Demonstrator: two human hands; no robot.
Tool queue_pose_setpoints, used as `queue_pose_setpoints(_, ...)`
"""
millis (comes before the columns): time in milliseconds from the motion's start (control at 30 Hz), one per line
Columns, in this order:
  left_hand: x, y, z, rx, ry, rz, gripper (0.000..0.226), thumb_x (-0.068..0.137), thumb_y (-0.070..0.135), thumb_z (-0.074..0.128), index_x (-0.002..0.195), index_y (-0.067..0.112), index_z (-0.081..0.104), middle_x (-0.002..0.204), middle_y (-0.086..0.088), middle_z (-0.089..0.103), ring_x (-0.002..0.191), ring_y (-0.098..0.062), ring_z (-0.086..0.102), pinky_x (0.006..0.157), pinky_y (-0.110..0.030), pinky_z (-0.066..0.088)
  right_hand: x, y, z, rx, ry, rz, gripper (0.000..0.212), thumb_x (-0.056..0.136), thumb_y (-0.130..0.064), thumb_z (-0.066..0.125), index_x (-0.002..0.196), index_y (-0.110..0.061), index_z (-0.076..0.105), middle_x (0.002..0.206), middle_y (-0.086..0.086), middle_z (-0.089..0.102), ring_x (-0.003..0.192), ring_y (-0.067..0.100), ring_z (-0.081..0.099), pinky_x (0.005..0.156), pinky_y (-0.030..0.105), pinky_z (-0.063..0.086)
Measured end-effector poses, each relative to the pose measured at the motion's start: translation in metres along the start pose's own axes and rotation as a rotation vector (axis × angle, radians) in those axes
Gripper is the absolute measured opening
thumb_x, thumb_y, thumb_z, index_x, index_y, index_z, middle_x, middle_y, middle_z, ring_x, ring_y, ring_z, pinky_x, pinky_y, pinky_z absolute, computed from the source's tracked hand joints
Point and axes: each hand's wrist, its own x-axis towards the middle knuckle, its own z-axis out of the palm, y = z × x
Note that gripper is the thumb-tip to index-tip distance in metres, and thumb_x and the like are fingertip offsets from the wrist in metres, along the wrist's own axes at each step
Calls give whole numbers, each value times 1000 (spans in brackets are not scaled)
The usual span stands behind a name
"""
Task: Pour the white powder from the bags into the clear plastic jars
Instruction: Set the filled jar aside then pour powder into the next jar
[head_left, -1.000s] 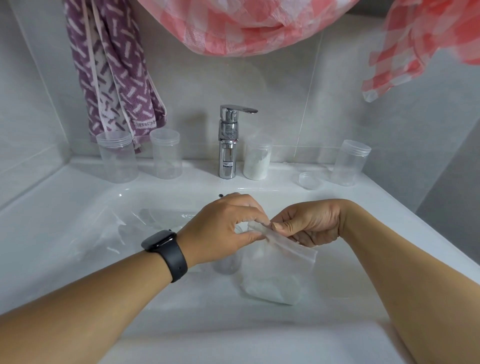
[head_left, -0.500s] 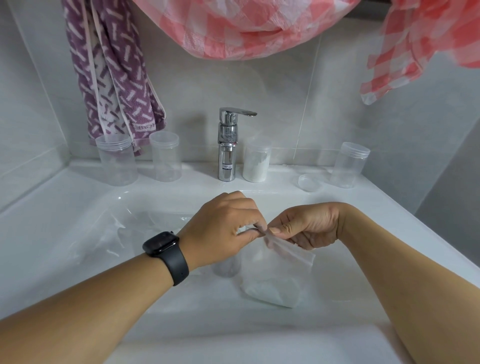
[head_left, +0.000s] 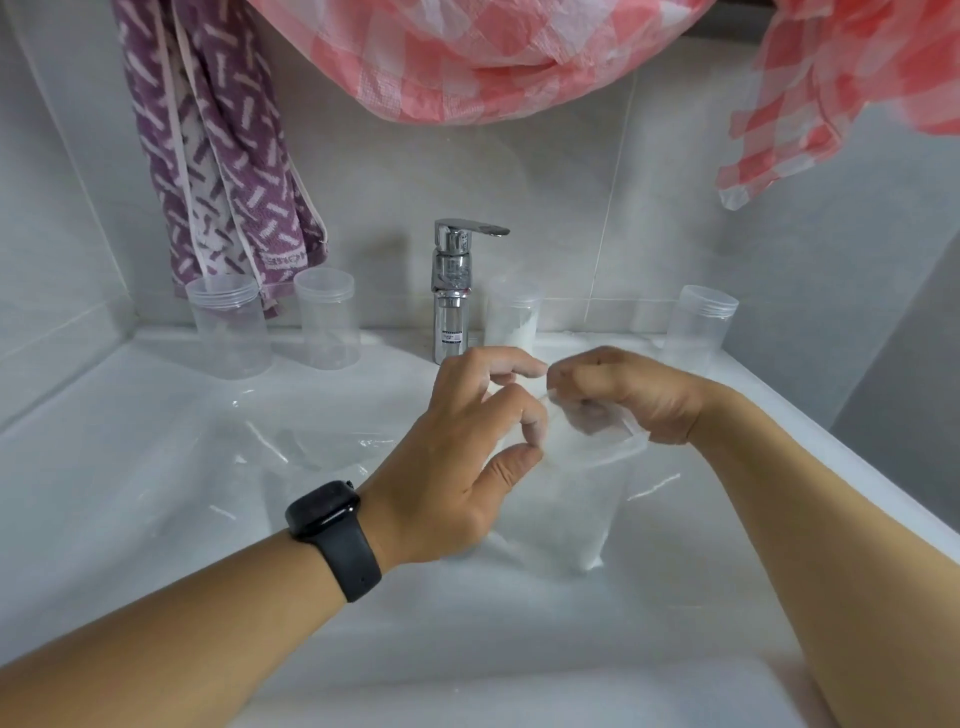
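Note:
A clear plastic bag with white powder in its bottom hangs over the sink basin. My left hand pinches the near edge of its mouth between thumb and finger. My right hand pinches the far edge, and the mouth is pulled apart between them. A jar partly filled with white powder stands right of the tap. Two empty clear jars stand at the back left, and another empty jar stands at the back right.
A chrome tap rises at the back of the white sink. Empty clear bags lie in the basin to the left. A purple towel and pink checked cloth hang above.
Both hands have lifted the bag and drawn its mouth apart; earlier they pinched the closed top together lower in the basin.

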Motion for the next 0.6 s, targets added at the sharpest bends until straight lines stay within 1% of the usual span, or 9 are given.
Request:
queue_pose_setpoints(100,1,5,0,-32,99,40,12,96,25,55,106,23,49,138,4,35,129,-27,41,106,-38,40,-3,-7,4,83,64,-139,23,79,-16,56,64,-12,39,62,8,30,58,21,27,54,27,24)
queue_pose_setpoints(167,3,1,2,-73,150,-11,41,90,33,66,121,24,41,143,-2,30,133,-25,40,106,-34,42,-3,-11,8,114,86,-199,18,75,-17,62,64,-14,48,67,14,33,62,29,27,59,37,20)
queue_pose_setpoints(200,4,-1,3,-113,141,-78,62,83,41,73,129,32,33,147,-3,26,136,-23,37,106,-30,41,-2,-12,10,123,89,-221,16,73,-20,63,63,-15,51,68,15,35,64,35,25,63,42,16)
queue_pose_setpoints(267,2,-8,5,-185,25,-251,96,68,56,81,136,47,14,154,2,18,143,-16,29,114,-29,34,-4,-15,12,151,81,-268,16,73,-23,64,61,-18,54,64,14,39,67,38,22,67,47,14)
queue_pose_setpoints(333,-2,-16,5,-210,-170,-407,112,61,63,85,139,54,6,153,17,22,145,-7,24,120,-35,28,-8,-19,10,189,63,-306,18,74,-20,64,58,-19,55,60,7,47,61,29,29,64,41,18)
queue_pose_setpoints(400,-5,-19,5,-104,-394,-459,110,63,60,88,142,56,12,139,37,32,139,-8,31,117,-37,32,-12,-23,11,238,20,-319,20,73,-14,63,56,-20,56,57,1,50,55,17,39,58,31,22)
queue_pose_setpoints(433,-6,-19,6,-54,-467,-457,101,66,56,88,140,57,19,131,40,38,133,-10,39,113,-36,37,-14,-24,12,265,7,-322,23,75,-10,60,55,-20,56,55,-1,48,52,14,40,54,25,26)
queue_pose_setpoints(533,-8,-18,8,-126,-500,-503,76,72,42,87,129,58,41,112,25,62,103,-9,63,89,-32,56,-13,-25,17,332,18,-326,24,79,-4,52,57,-15,52,55,1,40,51,14,32,50,25,26)
queue_pose_setpoints(600,-8,-16,8,-177,-494,-513,57,74,36,87,118,52,54,102,20,67,89,-9,68,81,-32,59,-9,-24,16,346,67,-305,24,81,-6,51,58,-15,51,59,3,36,54,17,30,52,30,25)
